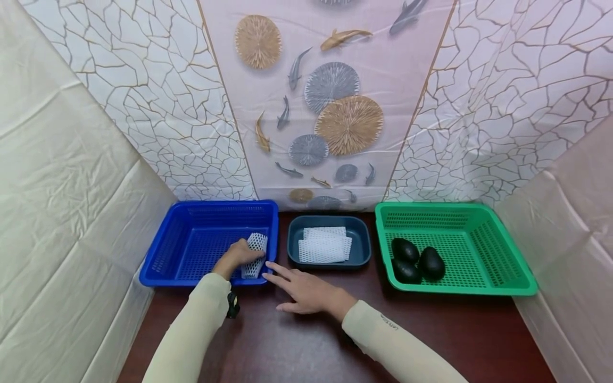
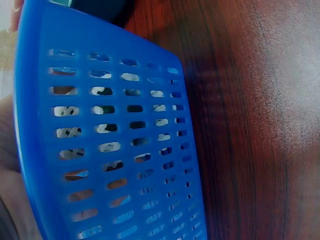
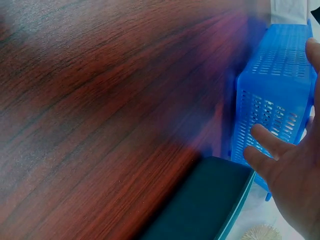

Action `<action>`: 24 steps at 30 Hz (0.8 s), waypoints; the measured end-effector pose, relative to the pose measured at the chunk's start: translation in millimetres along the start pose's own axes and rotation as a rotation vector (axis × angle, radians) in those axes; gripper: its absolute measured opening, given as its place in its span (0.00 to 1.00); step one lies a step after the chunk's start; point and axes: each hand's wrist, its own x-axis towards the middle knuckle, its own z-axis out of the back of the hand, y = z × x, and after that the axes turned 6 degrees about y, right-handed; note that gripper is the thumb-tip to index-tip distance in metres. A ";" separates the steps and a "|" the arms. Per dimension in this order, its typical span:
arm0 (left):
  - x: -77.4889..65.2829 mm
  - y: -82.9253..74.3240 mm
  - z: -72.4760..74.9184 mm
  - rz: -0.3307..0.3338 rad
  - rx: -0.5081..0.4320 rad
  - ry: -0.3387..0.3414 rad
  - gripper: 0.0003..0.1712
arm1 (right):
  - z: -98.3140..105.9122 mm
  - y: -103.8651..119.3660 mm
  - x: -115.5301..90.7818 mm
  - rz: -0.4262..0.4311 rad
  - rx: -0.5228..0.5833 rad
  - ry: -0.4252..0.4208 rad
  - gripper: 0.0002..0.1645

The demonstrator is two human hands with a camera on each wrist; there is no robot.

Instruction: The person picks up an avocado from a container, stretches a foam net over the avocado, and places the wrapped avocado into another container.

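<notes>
My left hand (image 1: 238,254) reaches into the right part of a blue plastic basket (image 1: 274,229). It grips a white foam net sleeve (image 1: 257,242), with the thumb lying across the mesh. Something dark shows through the netting; I cannot tell what is inside. In the left wrist view the basket's slotted wall (image 2: 115,120) hides most of this, and patches of white mesh appear through the slots. My right hand (image 1: 306,290) is beside the basket's front right corner, fingers spread and holding nothing. Its fingertips are right at the rim.
A dark teal tray (image 1: 365,239) with flat white foam net sleeves (image 1: 324,249) stands between the baskets. At the right, a green basket (image 1: 514,260) holds three black, egg-shaped fruits (image 1: 432,264). Patterned cloth (image 1: 335,175) hangs behind the brown table (image 1: 268,346).
</notes>
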 end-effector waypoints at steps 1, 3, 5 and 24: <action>0.0 -0.2 -0.2 0.002 -0.002 0.000 0.39 | -0.2 0.3 -0.1 0.001 0.007 0.001 0.49; -1.1 0.3 -0.4 -0.004 -0.014 0.002 0.39 | -1.0 0.6 0.0 0.002 0.011 0.003 0.49; -2.1 0.8 -0.7 -0.007 -0.030 0.003 0.40 | -1.9 0.7 -0.2 0.001 0.014 0.001 0.50; -5.3 6.9 5.0 -0.041 -0.042 -0.055 0.58 | -5.5 -0.7 -0.3 0.003 0.031 -0.016 0.49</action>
